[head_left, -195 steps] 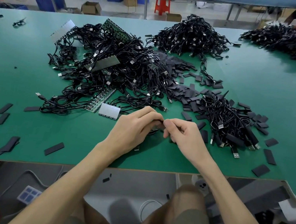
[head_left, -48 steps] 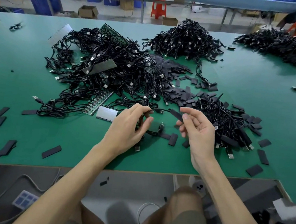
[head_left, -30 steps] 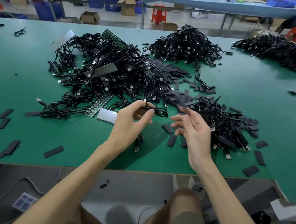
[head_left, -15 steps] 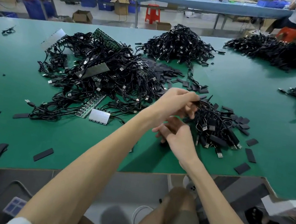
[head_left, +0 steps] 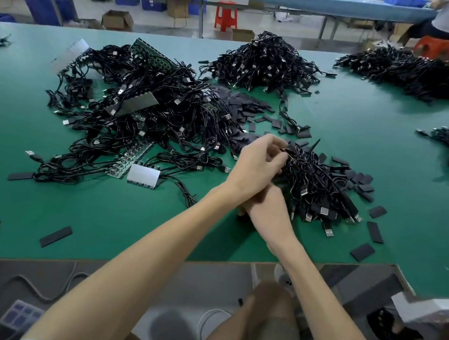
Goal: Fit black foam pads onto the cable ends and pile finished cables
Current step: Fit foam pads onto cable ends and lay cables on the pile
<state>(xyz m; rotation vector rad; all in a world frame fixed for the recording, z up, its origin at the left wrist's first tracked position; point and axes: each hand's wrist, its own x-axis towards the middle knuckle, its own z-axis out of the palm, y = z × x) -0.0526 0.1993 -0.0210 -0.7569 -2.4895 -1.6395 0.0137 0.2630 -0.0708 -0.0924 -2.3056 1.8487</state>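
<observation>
Left of the finished-cable pile (head_left: 321, 185), a far bigger tangle of cables (head_left: 142, 124) sprawled across the green table (head_left: 398, 144). A heap of loose black foam pads (head_left: 244, 108) lay behind and just left of the pile.

The person's left hand (head_left: 258, 165) crossed over the right arm to the pile's upper left edge. Its fingers (head_left: 275, 148) were curled tight and appeared to pinch a black cable (head_left: 289, 151) where it met the heap. Whether that cable's ends already wore pads could not be made out.

The right hand (head_left: 268, 209) sat low at the pile's near left corner. Its fingers were hidden beneath the left wrist, so it could not be told whether they held anything.

The step in hand looked to be adding a finished cable to the pile. Done well, that would mean setting the cable on top rather than flicking it, and letting go only once it rested there. Its loops would need to clear their neighbours so they did not drag padded plugs (head_left: 328, 231) off the pile's front edge. It should also land well clear of the tangle on the pile's left, which sat near enough for the two to mix.
</observation>
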